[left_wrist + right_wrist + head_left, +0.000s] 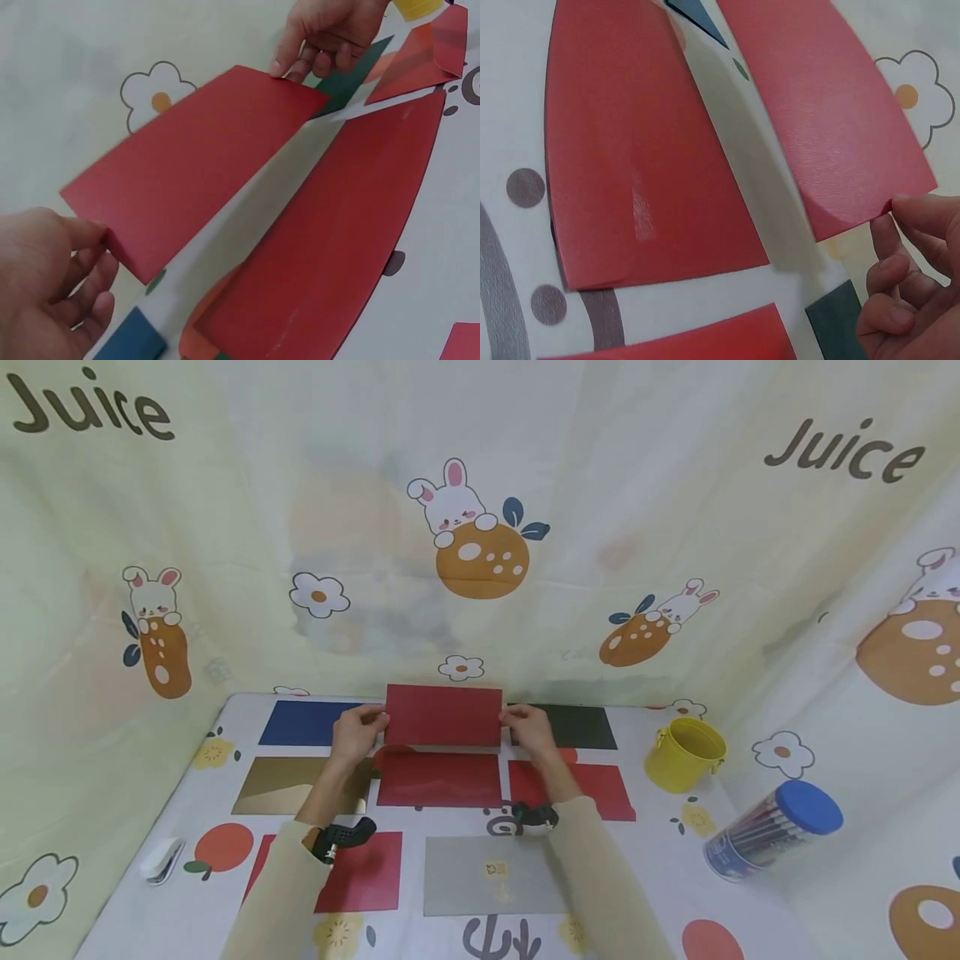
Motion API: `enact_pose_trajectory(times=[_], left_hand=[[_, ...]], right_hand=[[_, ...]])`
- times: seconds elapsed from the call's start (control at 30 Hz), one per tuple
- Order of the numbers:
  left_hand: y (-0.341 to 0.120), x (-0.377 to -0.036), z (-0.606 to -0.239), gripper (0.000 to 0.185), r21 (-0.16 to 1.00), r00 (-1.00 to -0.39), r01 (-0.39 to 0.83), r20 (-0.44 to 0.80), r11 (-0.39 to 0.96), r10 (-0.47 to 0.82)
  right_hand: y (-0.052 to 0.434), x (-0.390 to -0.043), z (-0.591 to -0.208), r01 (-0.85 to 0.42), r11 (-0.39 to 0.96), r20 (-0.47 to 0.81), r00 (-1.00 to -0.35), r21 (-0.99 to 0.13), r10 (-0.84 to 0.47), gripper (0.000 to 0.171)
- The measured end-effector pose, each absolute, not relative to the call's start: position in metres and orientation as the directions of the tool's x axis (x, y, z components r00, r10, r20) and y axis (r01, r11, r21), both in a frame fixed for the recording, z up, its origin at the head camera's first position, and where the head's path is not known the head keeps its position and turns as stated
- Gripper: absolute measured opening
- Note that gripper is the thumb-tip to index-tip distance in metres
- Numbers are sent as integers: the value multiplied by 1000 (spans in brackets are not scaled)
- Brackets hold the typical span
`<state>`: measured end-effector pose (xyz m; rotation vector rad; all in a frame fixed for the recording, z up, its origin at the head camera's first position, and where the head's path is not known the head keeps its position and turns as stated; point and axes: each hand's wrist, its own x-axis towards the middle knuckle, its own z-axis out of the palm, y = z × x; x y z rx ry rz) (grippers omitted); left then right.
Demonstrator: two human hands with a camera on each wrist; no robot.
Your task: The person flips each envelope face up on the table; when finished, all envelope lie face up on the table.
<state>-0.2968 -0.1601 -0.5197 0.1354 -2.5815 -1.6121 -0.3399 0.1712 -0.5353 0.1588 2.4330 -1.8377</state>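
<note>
A plain red envelope (pixel 444 716) is held up above the far side of the table, both hands at its short sides. My left hand (pixel 356 735) pinches its left end between thumb and fingers, seen closely in the left wrist view. At the opposite end, my right hand (pixel 919 262) pinches a lower corner. Directly below it, a second red envelope (pixel 438 780) lies flat, apart from the raised one. A blue envelope (pixel 300 723) lies beside my left hand, and a dark green one (pixel 581 727) is partly behind my right hand.
A gold envelope (pixel 273 785), a red envelope (pixel 600 793) and a grey envelope (pixel 457 877) lie nearer. Another red piece (pixel 367 868) is partly under the left forearm. A yellow bucket (pixel 678 760) and a blue-lidded pen tub (pixel 765 835) stand right; a white stapler-like object (pixel 161 860) lies left.
</note>
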Motion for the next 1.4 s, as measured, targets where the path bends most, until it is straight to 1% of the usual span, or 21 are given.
enact_pose_trajectory(times=[0.13,0.3,0.4,0.53,0.63,0.8,0.9,1.0,1.1,1.23,1.4], left_hand=[[-161,-294,-518,32,913,-990,-11,47,408,-132],[-163,-293,-520,31,939,-990,-7,41,345,-132],[-164,-293,-520,35,963,-992,-18,16,270,-124],[-165,-292,-522,48,985,-993,-43,-23,167,-117],[-165,-292,-525,48,990,-993,-57,-43,132,-111],[-166,-290,-531,35,984,-994,-62,-45,168,-105],[-167,-290,-537,32,977,-995,-42,-21,208,-100],[-165,-293,-544,34,963,-994,-25,3,267,-106],[-161,-296,-548,36,933,-993,-15,30,360,-118],[-154,-300,-551,38,880,-987,5,82,475,-141],[-146,-303,-556,45,833,-984,8,105,553,-144]], right_hand=[[175,-340,-534,137,267,-138,-990,-954,14,24],[178,-337,-531,128,218,-138,-990,-968,-34,24],[179,-335,-530,125,202,-140,-988,-971,-64,24],[181,-334,-531,135,200,-149,-987,-971,-60,23],[181,-333,-532,145,191,-157,-986,-971,-51,23],[182,-331,-534,145,180,-159,-985,-973,-67,24],[182,-330,-537,133,179,-149,-986,-975,-80,26],[182,-332,-542,123,193,-139,-987,-973,-74,27],[180,-335,-545,113,232,-127,-991,-966,-49,25],[175,-338,-545,97,314,-100,-995,-944,7,24],[167,-341,-547,94,418,-68,-995,-903,76,25]])
